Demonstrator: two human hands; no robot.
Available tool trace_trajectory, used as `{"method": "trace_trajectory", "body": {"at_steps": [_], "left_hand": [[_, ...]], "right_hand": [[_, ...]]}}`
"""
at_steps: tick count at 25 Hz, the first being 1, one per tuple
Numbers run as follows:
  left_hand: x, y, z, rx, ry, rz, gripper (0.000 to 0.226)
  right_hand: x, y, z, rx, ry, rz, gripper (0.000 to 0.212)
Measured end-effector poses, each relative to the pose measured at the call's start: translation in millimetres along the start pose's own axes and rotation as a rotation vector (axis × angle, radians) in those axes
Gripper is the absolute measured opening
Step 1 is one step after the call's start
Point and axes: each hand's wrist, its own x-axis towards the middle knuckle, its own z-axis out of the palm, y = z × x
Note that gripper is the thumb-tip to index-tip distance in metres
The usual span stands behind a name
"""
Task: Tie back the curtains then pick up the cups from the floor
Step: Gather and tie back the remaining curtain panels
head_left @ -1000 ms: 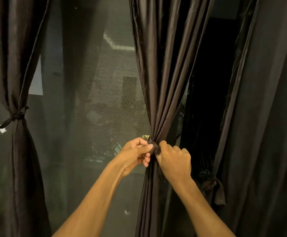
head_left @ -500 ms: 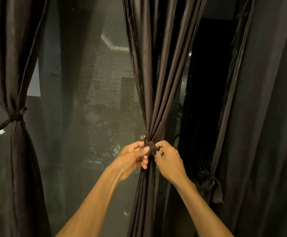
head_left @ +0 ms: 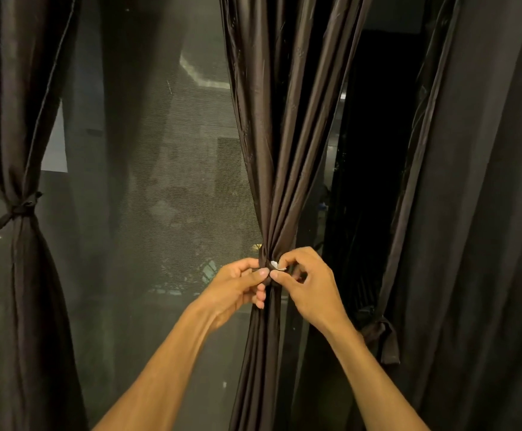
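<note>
tied curtain (head_left: 20,275) left, gathered curtain (head_left: 272,150) centre, window (head_left: 160,181) behind.

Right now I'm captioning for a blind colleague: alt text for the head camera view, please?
A left hand and a right hand pinch the tie band around the gathered middle curtain, at a small white tag. The left curtain is already tied with a knotted band; a mesh window screen shows between them.
</note>
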Motion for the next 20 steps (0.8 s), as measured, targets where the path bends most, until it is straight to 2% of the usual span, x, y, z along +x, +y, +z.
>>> {"method": "trace_trajectory", "body": {"at_steps": [2, 6, 11, 14, 15, 17, 19, 20], "left_hand": [[1.1, 0.3, 1.3, 0.007, 0.020, 0.004, 0.011], [1.2, -0.7, 4.2, -0.006, 0.070, 0.017, 0.012], [-0.4, -8.5, 4.7, -0.086, 0.106, 0.016, 0.012], [0.0, -11.8, 6.7, -0.116, 0.118, 0.007, 0.011], [0.9, -11.6, 7.2, -0.090, 0.129, 0.011, 0.012], [3.9, -9.3, 7.8, -0.012, 0.158, 0.034, 0.015], [5.6, -6.8, 8.8, 0.039, 0.187, 0.054, 0.019], [5.7, -6.3, 9.9, 0.048, 0.190, 0.057, 0.021]], "right_hand": [[1.9, -0.7, -0.7, -0.099, -0.010, -0.022, 0.011], [9.6, -6.8, -3.6, -0.026, -0.019, 0.102, 0.021], [13.1, -5.2, -8.2, 0.507, 0.082, 0.403, 0.014], [7.6, 0.7, -5.0, 0.591, 0.081, 0.433, 0.019], [6.8, 2.3, -5.4, 0.521, 0.055, 0.401, 0.023], [9.4, 4.4, -9.5, 0.172, 0.004, 0.256, 0.026], [13.0, 3.7, -12.7, -0.166, -0.001, 0.104, 0.013], [13.5, 2.2, -12.7, -0.227, 0.012, 0.085, 0.006]]}}
